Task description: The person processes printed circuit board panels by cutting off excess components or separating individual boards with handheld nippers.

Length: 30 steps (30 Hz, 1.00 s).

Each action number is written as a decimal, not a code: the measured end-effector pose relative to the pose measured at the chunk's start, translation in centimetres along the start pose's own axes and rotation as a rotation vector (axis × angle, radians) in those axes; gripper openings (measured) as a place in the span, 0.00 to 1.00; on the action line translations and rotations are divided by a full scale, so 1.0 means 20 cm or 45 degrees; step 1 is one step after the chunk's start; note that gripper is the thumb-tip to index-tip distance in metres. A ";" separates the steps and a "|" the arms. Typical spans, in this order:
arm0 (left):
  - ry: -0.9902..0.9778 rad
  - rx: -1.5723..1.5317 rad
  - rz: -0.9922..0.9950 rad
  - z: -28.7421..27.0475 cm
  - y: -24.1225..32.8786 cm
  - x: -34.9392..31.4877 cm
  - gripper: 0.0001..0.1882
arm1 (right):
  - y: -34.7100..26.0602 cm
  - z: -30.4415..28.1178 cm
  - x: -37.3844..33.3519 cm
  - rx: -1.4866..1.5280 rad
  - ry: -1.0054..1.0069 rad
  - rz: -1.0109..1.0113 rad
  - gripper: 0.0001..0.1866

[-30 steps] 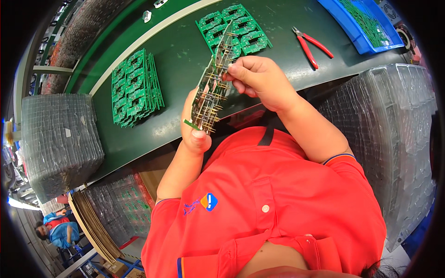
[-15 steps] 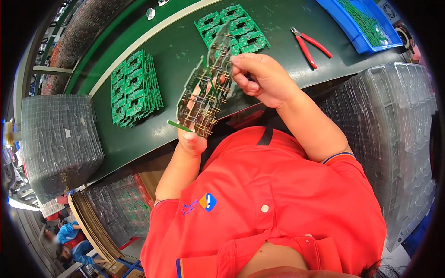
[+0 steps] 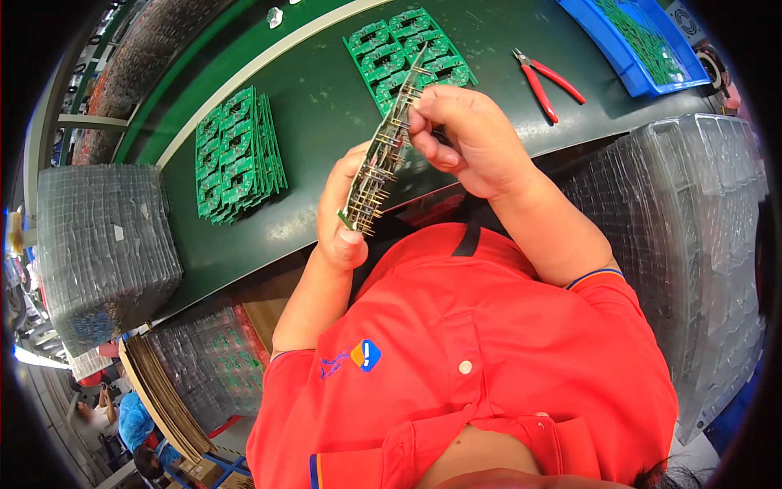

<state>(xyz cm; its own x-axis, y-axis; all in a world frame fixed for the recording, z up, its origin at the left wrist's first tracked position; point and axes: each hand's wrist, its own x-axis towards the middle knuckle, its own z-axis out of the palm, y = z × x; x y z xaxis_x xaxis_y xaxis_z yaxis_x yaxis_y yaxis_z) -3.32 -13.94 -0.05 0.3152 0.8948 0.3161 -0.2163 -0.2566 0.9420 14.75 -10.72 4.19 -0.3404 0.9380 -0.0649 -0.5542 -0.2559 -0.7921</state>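
Between my hands is a circuit board panel [image 3: 377,167], turned nearly edge-on, with rows of metal pins sticking out of its side. My left hand [image 3: 339,208] grips its lower end, the thumb at the bottom edge by a small green strip. Near the upper part, the fingers of my right hand [image 3: 456,134] close on the panel's edge; the exact fingertip contact is partly hidden. Just beyond lies another green circuit board panel [image 3: 383,61] flat on the bench. A pile of green circuit board panels [image 3: 232,159] stands to the left.
Red-handled cutters [image 3: 544,81] lie right of my hands. A blue bin [image 3: 648,77] of thin green strips is at the far right. Stacked clear plastic trays [image 3: 110,244] rise on the left, more clear trays [image 3: 692,212] on the right. The green bench [image 3: 309,73] has a pale back strip.
The held panel has turned from showing its pinned face to nearly edge-on. My left hand has rotated with it; my right hand stays near its upper part. People in the background moved.
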 end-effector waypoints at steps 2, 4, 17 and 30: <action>0.004 0.015 0.003 0.00 0.00 0.00 0.49 | -0.01 0.01 -0.01 0.015 -0.035 0.064 0.13; -0.055 0.014 0.097 0.01 -0.02 0.03 0.46 | 0.00 0.01 -0.01 0.029 -0.067 0.127 0.13; 0.056 0.056 0.088 -0.02 -0.03 0.00 0.49 | 0.00 0.07 -0.06 0.195 -0.236 0.267 0.12; 0.023 0.200 0.065 -0.01 -0.05 0.01 0.44 | 0.04 0.13 -0.09 -0.006 -0.223 0.171 0.12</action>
<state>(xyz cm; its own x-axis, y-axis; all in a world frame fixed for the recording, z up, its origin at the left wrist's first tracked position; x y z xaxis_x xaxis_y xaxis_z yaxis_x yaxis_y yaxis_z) -3.16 -13.47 -0.86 0.2907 0.8853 0.3630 -0.0837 -0.3543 0.9314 13.02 -13.25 5.21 -0.5381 0.8405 -0.0637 -0.4913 -0.3742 -0.7865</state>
